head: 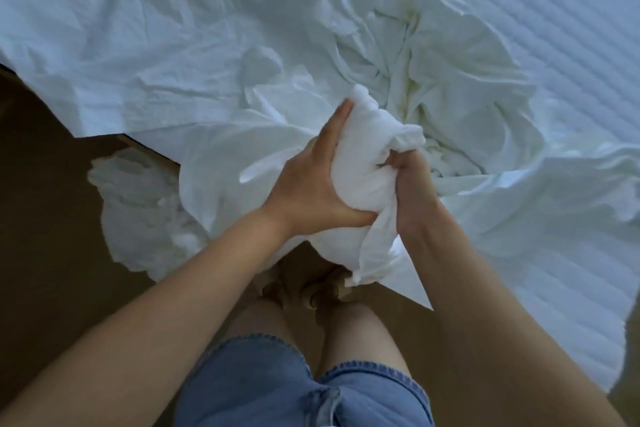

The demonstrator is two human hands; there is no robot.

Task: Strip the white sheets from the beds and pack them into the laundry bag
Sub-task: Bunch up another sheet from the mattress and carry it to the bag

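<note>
head view looks straight down at the corner of a bed, where a crumpled white cotton sheet (433,55) lies heaped across a quilted white mattress (571,28) with ribbed stitching. both hands meet in front of the body on one bunched wad (367,163) of that sheet. the left hand (311,184) clasps the wad's left side, index finger laid long against the cloth and thumb tucked in underneath. the right hand (410,187) digs curled fingers into the wad's right side, cloth spilling over the knuckles. the two hands press toward each other with only fabric between them.

the relation that matters: the bulk of the sheet lies ahead of the hands and to their right, up on the mattress, running away from the body toward the far side of the bed. a smaller flap hangs off the near left edge onto the brown floor (52,236). the right hand is the nearer one to the main heap, the left nearer to the drooping flap. gathering the rest likely means drawing cloth back toward the blue denim shorts (277,388), hand over hand.

the laundry bag is not in view, so nothing looks packed yet; the work seems to be at the bundling stage.
</note>
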